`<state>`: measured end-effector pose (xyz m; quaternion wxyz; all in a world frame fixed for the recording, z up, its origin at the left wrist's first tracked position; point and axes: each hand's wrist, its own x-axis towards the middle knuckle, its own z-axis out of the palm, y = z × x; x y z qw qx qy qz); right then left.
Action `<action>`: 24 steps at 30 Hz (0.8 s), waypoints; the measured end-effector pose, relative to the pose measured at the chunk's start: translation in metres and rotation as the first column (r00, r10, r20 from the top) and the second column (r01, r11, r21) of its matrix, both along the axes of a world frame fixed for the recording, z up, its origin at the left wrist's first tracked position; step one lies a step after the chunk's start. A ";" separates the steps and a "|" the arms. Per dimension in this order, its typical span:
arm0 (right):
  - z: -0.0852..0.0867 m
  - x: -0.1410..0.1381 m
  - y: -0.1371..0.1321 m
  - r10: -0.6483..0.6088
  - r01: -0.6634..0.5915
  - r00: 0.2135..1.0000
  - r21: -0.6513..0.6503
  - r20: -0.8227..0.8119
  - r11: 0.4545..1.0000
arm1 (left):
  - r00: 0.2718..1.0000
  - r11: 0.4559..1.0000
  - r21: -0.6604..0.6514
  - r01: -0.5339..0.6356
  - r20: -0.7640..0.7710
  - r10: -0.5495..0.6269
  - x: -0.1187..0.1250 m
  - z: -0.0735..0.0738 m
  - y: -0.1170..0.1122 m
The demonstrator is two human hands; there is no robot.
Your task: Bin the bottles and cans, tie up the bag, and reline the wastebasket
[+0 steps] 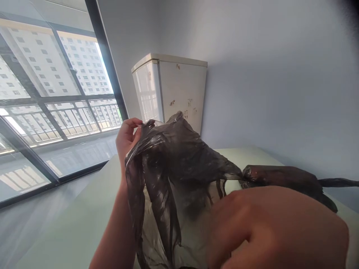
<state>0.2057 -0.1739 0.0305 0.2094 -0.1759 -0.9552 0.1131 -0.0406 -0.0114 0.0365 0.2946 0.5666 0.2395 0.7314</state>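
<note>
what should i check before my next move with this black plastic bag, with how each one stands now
1. Left hand has a hold on the black plastic bag: ok, it pinches the bag near its upper left.
2. Right hand has a hold on the bag: cannot tell, blur hides where it meets the plastic.
3. Bag smoothed out: not ok, it is creased, with loose folds hanging down.
4. Bag separate from the dark bundle: cannot tell, the bag's right corner meets the bundle's end in this view.
5. Bundle resting on the table: ok, it appears to lie there.
</note>
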 end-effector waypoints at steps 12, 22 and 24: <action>0.017 -0.011 0.050 -0.503 0.517 0.854 0.101 -0.135 0.850 | 0.988 0.988 0.010 0.153 0.026 -0.153 -0.013 0.005 0.001; 0.026 0.010 0.077 -0.440 0.214 -0.052 -0.441 -0.896 0.872 | 0.998 0.996 -0.075 -0.054 -0.041 0.051 0.012 0.009 -0.025; 0.026 0.017 0.082 -0.384 0.190 -0.117 -0.400 -0.916 0.896 | 0.996 0.996 -0.080 -0.040 -0.083 0.033 0.015 0.010 -0.032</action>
